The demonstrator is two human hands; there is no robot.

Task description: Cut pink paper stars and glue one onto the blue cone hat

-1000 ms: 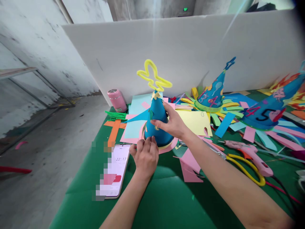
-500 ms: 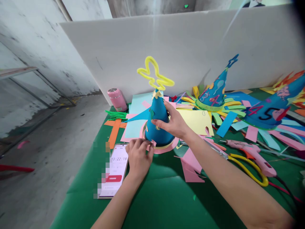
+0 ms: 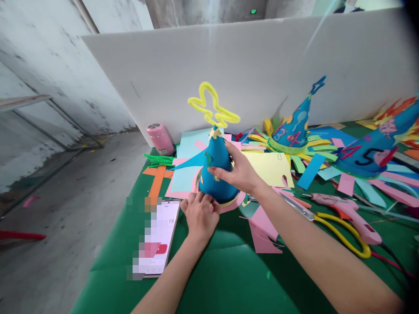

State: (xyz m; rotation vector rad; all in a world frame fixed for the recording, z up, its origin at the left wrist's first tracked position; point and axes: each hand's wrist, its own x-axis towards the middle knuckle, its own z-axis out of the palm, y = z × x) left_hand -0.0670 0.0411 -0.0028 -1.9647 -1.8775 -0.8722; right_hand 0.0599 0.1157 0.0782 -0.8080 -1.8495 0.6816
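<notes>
A blue paper party hat [image 3: 216,159] stands upright on the green table. Its tip carries a yellow fuzzy-wire shape [image 3: 209,104] and a small pale star collar. My right hand [image 3: 240,170] is wrapped round the hat's right side, thumb across the front. Low at the hat's front left, my left hand [image 3: 201,213] has its fingers curled and pressed together against the lower edge. A small pink piece showed at those fingertips a moment ago; now the fingers hide it. A pink paper ring [image 3: 234,206] lies around the hat's base.
A phone [image 3: 160,240] lies left of my left hand. Scissors with yellow handles [image 3: 343,231], a pink glue gun [image 3: 347,209] and pink paper scraps [image 3: 263,231] lie to the right. Decorated hats [image 3: 291,131] stand behind at right; a pink bottle [image 3: 160,138] stands back left.
My left hand has shifted slightly right along the hat's lower edge, covering the small pink piece. My right hand keeps its hold on the hat.
</notes>
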